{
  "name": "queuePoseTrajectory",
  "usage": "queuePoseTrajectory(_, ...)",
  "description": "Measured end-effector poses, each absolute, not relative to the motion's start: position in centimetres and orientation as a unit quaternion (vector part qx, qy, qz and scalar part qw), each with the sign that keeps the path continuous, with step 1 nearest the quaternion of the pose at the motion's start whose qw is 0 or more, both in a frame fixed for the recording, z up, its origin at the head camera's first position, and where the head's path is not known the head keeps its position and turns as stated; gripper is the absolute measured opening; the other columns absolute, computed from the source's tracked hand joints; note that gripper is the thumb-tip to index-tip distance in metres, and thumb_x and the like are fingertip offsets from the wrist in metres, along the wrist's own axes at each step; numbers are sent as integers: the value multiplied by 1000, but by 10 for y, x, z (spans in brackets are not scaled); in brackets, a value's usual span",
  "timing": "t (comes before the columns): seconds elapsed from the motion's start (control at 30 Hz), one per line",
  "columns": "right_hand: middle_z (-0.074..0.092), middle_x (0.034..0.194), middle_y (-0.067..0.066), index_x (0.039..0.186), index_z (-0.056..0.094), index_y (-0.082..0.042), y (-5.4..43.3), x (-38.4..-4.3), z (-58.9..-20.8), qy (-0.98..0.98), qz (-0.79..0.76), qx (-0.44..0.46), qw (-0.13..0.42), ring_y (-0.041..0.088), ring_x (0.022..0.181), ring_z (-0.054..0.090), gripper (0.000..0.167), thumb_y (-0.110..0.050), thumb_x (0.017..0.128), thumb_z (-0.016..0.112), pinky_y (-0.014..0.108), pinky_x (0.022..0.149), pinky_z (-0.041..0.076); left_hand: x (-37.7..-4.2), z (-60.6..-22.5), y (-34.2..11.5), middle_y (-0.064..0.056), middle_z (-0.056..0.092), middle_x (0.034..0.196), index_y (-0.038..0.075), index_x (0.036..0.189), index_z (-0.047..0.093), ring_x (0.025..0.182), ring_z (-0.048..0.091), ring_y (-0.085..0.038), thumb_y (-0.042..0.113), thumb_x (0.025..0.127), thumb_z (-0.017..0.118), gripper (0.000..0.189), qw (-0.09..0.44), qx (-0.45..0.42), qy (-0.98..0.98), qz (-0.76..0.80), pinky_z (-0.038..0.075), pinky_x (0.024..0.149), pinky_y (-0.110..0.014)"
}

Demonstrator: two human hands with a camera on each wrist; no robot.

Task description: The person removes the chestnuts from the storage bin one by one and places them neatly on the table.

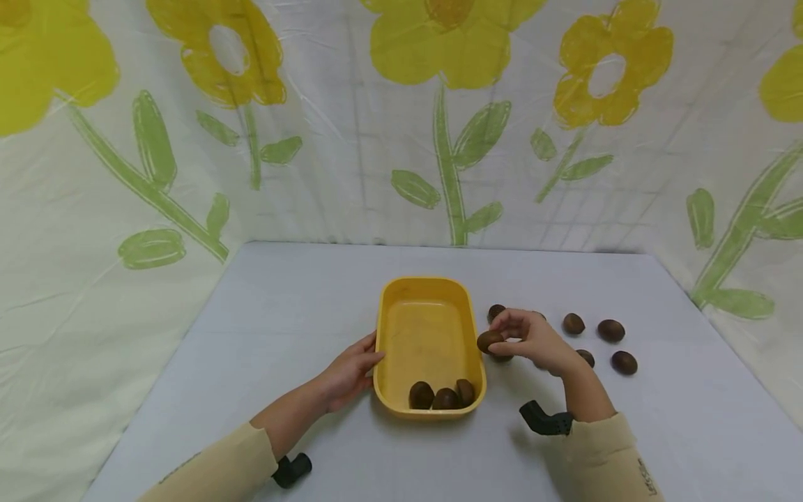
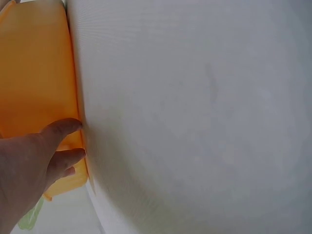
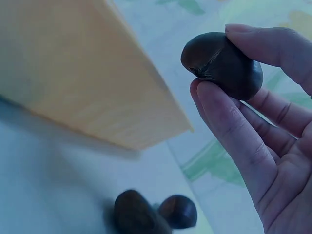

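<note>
- Table: pale grey-white.
- Tray: plain yellow.
- Nuts inside it and towards the table's right edge: dark brown.
- Backdrop beyond the far edge: white, yellow flowers, green leaves.
- Sleeves: beige.

Table: pale, spread before you
Backdrop: whitish, rising beyond your table
Flowers: yellow, facing you
Stems: green, leafy

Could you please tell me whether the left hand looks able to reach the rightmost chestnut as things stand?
Probably not easily: the left hand holds the yellow tray, and the tray and the right arm lie between that hand and the rightmost chestnut.
</note>
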State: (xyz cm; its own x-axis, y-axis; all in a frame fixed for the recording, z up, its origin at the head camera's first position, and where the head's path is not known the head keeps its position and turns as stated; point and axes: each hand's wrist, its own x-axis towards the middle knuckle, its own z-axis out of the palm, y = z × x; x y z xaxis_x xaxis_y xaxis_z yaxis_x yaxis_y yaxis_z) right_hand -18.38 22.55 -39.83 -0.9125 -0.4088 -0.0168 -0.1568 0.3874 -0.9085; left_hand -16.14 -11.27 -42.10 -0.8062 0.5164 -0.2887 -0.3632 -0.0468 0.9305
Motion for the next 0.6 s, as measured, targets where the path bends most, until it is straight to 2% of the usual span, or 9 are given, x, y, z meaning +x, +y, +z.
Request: queuePoseTrajectory(0.6,61,85,1,89,56,-1,250,-156,-440,821,-511,-195,165,8,73,62,26,-13,76,75,23,66,49,-162,-421,-113,-12,8,157,8,150,2,142,20,-33,13,100,32,58,308,60,623,716,29,110,-51)
